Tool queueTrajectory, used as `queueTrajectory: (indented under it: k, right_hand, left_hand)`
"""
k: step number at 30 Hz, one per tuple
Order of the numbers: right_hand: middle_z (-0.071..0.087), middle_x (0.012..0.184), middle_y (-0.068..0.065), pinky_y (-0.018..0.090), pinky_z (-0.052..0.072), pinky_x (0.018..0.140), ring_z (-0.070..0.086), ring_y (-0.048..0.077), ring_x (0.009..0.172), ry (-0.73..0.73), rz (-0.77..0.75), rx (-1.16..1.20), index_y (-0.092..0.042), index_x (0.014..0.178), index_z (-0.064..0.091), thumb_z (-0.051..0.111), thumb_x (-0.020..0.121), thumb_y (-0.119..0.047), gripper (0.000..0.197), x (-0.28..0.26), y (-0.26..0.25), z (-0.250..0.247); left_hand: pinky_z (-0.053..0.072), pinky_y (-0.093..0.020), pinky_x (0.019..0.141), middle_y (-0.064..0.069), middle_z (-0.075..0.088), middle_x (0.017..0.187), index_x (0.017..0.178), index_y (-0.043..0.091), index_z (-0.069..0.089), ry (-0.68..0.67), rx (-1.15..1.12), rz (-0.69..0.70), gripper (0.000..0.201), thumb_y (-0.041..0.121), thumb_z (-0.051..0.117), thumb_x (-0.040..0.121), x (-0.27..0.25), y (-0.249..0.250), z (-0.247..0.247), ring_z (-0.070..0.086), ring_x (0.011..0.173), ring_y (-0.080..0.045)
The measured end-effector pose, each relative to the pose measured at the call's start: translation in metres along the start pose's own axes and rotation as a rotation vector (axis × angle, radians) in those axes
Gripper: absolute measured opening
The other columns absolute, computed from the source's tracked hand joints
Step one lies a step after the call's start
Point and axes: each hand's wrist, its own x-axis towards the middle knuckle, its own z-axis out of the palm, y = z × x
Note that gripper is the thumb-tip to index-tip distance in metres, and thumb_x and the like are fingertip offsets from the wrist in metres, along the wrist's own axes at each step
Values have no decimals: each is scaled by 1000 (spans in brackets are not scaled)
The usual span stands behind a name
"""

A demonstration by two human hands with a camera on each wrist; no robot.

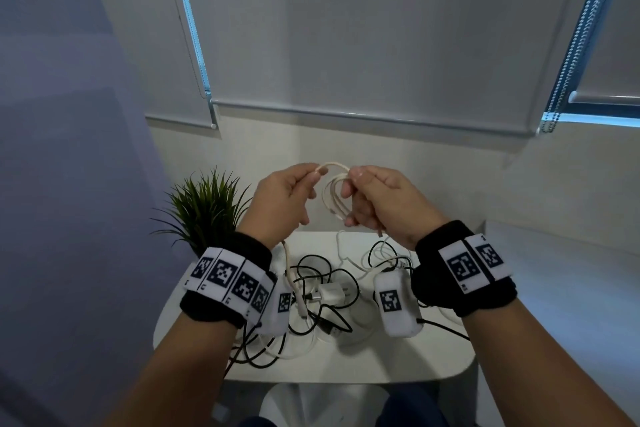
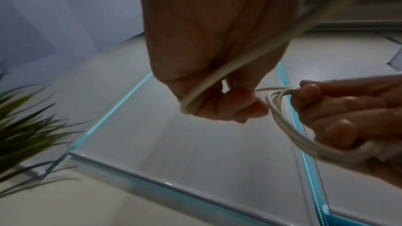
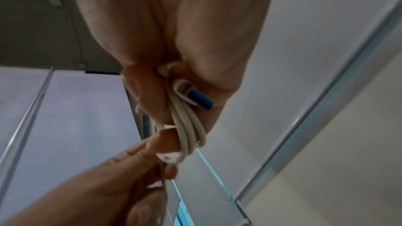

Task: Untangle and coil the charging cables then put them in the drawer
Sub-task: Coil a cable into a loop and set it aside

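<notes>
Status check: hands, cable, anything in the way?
Both hands up over the table. Right hand grips cream cable coils; left hand pinches the running strand. Tail trails into black cables, still tangled below.

Tangled cables (image 1: 322, 291) crowd the table (image 1: 398, 357); plant (image 1: 204, 208) blocks its left.

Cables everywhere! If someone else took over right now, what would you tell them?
Left hand: pinches the loose run of the beige cable.
Right hand: grips that cable's finished loops, with its blue-tipped USB plug tucked against the palm.
Both hands are held up above the white table.
Done: the beige cable is mostly coiled.
Left: wind in its hanging tail, then untangle and coil the black cables and white cables heaped with a white charger plug on the table. No drawer is in view.
</notes>
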Motion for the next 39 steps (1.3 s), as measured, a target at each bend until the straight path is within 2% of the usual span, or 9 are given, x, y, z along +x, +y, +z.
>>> queueTrajectory:
  k: [5,11,16,20,22,25,28,33,39]
  right_hand:
    - [44,49,-1,30,51,56,42,13,40,123,-19,201,-11,73,50,36,103,-25,36,1,-2,-4]
    - [71,75,13,39,56,78,71,28,73,163,-77,421,-5,80,54,34,102,-19,33,6,-6,-10]
    - [71,106,5,40,48,98,65,28,106,232,-131,295,-10,94,69,49,97,-14,20,9,2,-14]
    - [70,96,-9,25,50,80,67,14,92,308,-210,-93,-18,90,71,59,92,-12,14,9,4,-20]
    - [72,97,4,29,52,83,66,10,96,292,-232,-263,-7,88,72,59,92,-12,14,8,7,-22]
    - [73,90,9,24,48,85,64,13,99,196,-157,-446,-1,89,71,55,94,-15,21,6,8,-23]
    - [68,69,-3,29,49,79,67,20,77,86,-37,-518,-3,89,66,50,97,-18,24,4,8,-18]
    - [65,80,-2,33,51,76,63,15,61,-71,33,-388,-11,94,61,42,100,-18,21,1,11,-2]
    - [62,71,3,27,47,65,58,13,62,211,-29,-55,-12,80,62,41,100,-11,29,8,14,0]
  left_hand:
    - [39,-21,45,2,60,79,103,36,63,-161,35,-83,23,23,44,99,-8,-14,14,52,43,-10]
    - [35,3,53,6,62,79,115,23,57,-335,276,-60,21,22,44,99,-21,-13,32,53,52,-1]
    - [43,-14,58,14,60,70,111,22,65,-494,304,6,22,21,47,98,-23,-15,33,59,65,-5]
    - [42,-12,61,12,59,66,95,19,65,-397,241,94,17,25,50,97,-23,-9,24,61,69,-10]
    - [43,-10,66,9,59,66,90,22,63,-310,201,124,17,31,50,96,-21,-10,18,57,63,-2]
    - [49,-37,73,8,61,65,83,36,57,-141,162,167,20,48,45,93,-13,-16,11,58,64,-9]
    - [44,-18,62,-1,59,63,83,24,59,19,87,236,16,24,49,97,-8,-10,6,54,60,-8]
    - [43,-19,71,-1,61,80,88,8,60,104,-14,271,24,27,46,95,1,-13,7,55,77,-9]
    - [41,-16,86,4,61,97,89,16,63,-6,-43,250,37,45,40,89,-1,-22,12,56,94,-4]
